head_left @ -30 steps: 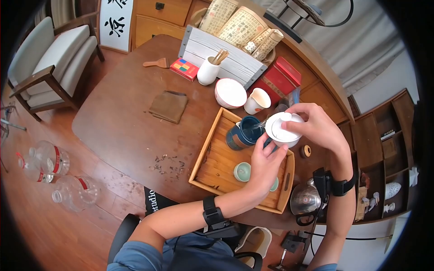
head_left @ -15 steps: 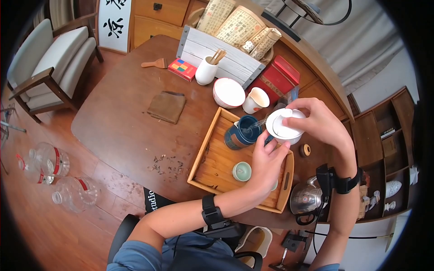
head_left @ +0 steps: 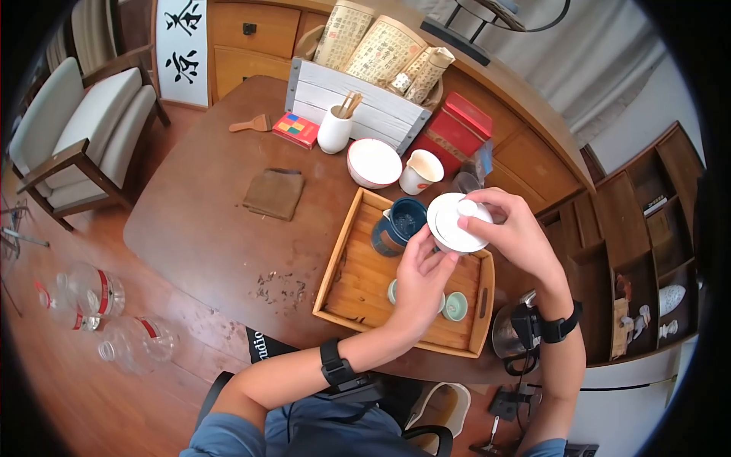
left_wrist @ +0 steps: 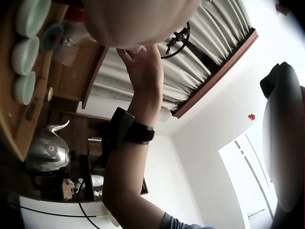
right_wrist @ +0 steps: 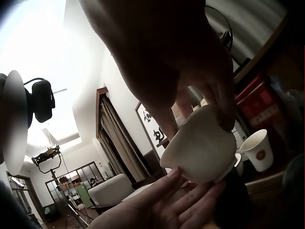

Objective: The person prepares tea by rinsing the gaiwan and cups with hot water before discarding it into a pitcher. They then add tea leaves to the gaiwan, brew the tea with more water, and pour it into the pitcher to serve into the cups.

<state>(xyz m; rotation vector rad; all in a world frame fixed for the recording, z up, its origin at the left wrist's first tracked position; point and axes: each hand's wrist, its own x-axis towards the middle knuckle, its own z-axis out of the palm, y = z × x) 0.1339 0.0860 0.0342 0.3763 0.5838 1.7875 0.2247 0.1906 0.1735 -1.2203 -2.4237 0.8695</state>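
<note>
A white lidded bowl (head_left: 454,242) is held between both hands above the wooden tray (head_left: 365,286). From above, the right hand (head_left: 518,232) grips its rim and lid (head_left: 455,217). Beneath the bowl, the left hand (head_left: 417,288) holds the base with thumb and fingers. In the right wrist view the bowl (right_wrist: 202,148) looks tilted, the left hand (right_wrist: 167,205) under it and the right hand (right_wrist: 176,62) over it. Just left of the bowl, a dark blue pitcher (head_left: 387,238) stands on the tray with liquid inside. Pale green cups (head_left: 455,306) sit near the left hand.
A steel kettle (head_left: 505,335) stands right of the tray. Behind the tray are a white bowl (head_left: 374,163), a white spouted cup (head_left: 421,172) and a red box (head_left: 457,133). A folded brown cloth (head_left: 274,194) lies to the left, near scattered dark bits (head_left: 278,289).
The liquid stream from the lidded bowl to the pitcher no longer shows. Both hands have brought the bowl slightly left and down in view, and a green cup at the right is more visible.
</note>
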